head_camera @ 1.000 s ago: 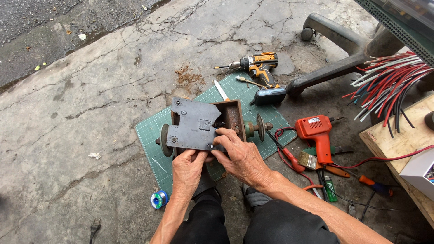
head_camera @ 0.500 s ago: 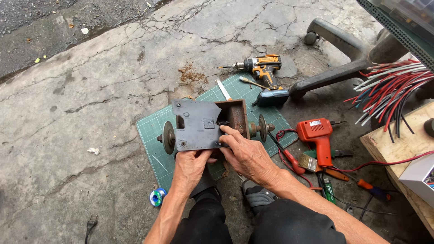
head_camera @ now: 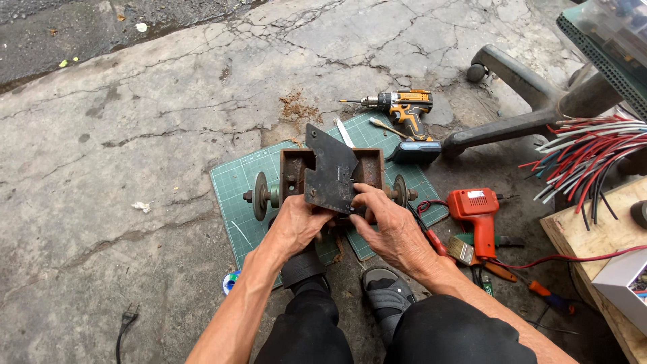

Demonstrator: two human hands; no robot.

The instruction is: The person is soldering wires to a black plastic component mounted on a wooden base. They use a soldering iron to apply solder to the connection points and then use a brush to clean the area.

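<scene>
Dark metal plate [head_camera: 329, 170] gripped by both hands' fingers [head_camera: 364, 197], tilted over rusty grinder housing [head_camera: 294, 174]

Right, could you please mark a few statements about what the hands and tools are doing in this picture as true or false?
1. Both hands, left hand and right hand, grip the dark metal plate. True.
2. The plate lies flat on the green mat. False: it is tilted up over the rusty housing.
3. The yellow cordless drill lies beyond the mat. True.
4. The orange drill is in the right hand. False: it lies on the ground, untouched.
</scene>
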